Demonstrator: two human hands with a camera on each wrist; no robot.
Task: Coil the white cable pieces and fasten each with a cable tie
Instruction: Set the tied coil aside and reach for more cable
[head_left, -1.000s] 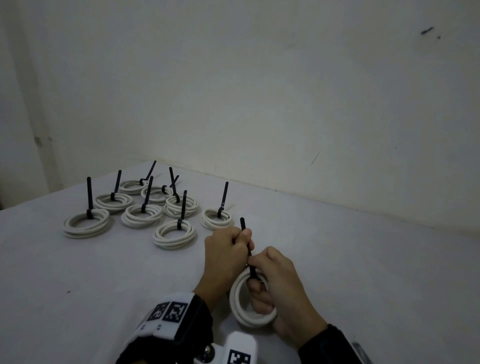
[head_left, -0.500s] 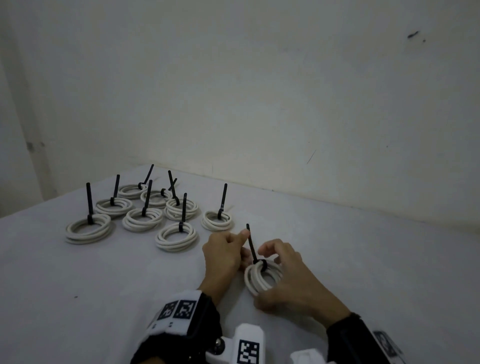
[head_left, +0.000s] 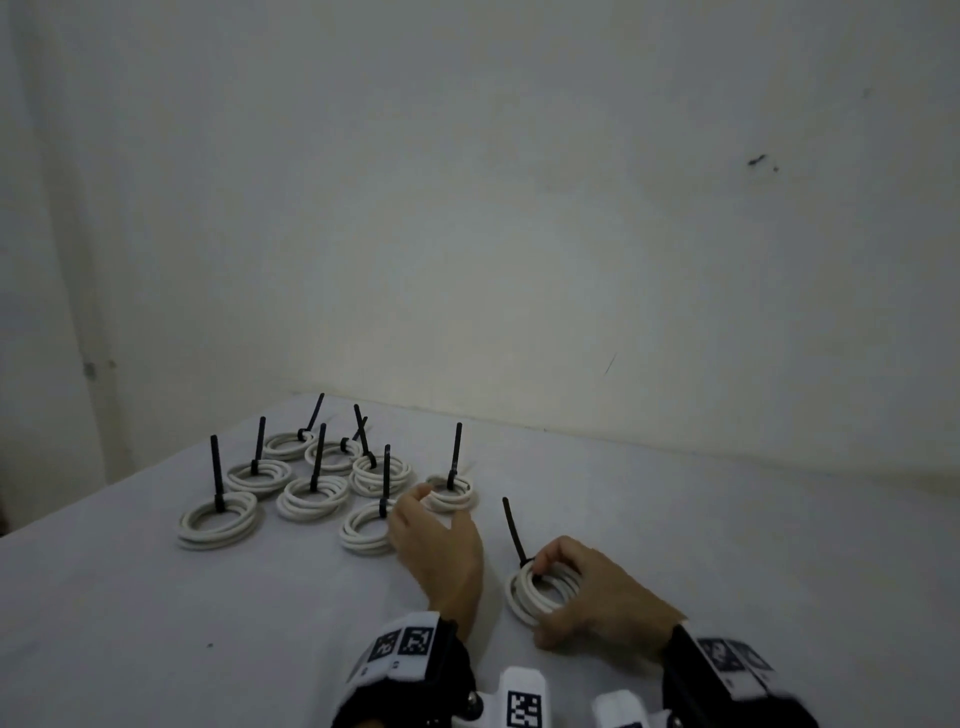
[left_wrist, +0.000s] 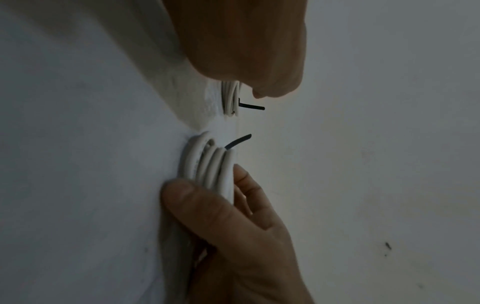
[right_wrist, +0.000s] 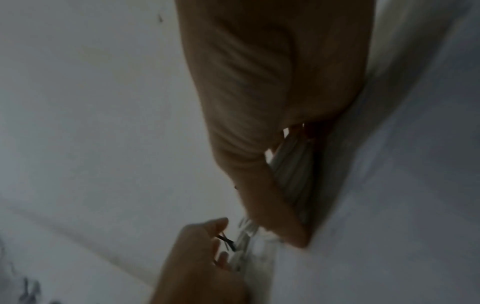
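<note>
i log nine tied coils (head_left: 311, 496), no loose cable seen; left hand (head_left: 439, 545) pinches a far coil (left_wrist: 207, 164), right hand (head_left: 602, 597) grips the near coil (head_left: 522, 597).

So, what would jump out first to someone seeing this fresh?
Eight tied white coils cluster left of the hands toward the wall, black tie tails standing up like pegs. Nearer, the right hand grips a ninth coil, its tail leaning left; the left hand pinches the edge of one finished coil.
</note>
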